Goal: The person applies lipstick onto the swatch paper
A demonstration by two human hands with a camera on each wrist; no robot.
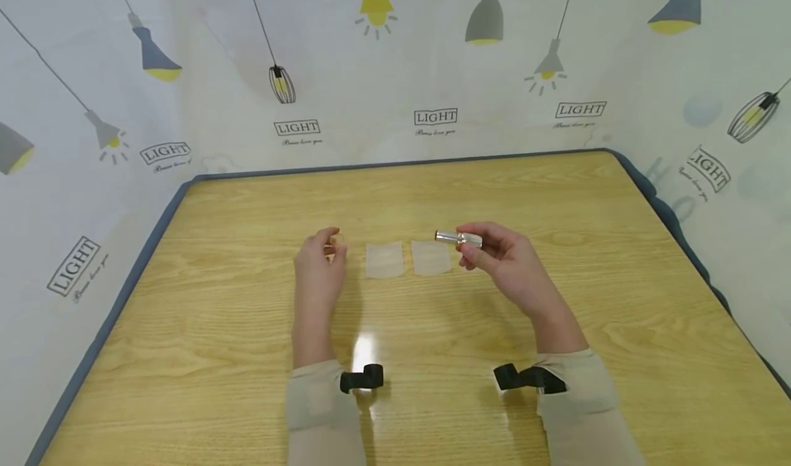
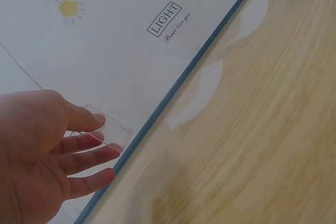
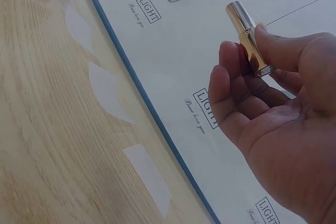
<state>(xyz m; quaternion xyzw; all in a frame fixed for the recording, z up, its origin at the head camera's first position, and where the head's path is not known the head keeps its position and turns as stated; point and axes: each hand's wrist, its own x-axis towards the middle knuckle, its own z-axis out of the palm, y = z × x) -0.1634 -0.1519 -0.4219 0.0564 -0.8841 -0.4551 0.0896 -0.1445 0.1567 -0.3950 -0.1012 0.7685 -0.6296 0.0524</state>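
My left hand pinches a small clear plastic cap between thumb and fingers, raised over the table. In the left wrist view the cap is see-through and straight-sided. My right hand holds a shiny lipstick tube by its gold lower part, with the silver upper end pointing left toward the other hand. No lipstick colour stands out from the tube's end. Between the hands, two thin white squares lie side by side on the table. A third white piece shows in the right wrist view.
The wood-grain table has a blue edge strip along its back and sides. Behind it hangs a white backdrop printed with lamps and the word LIGHT. Black wrist mounts sit on both sleeves.
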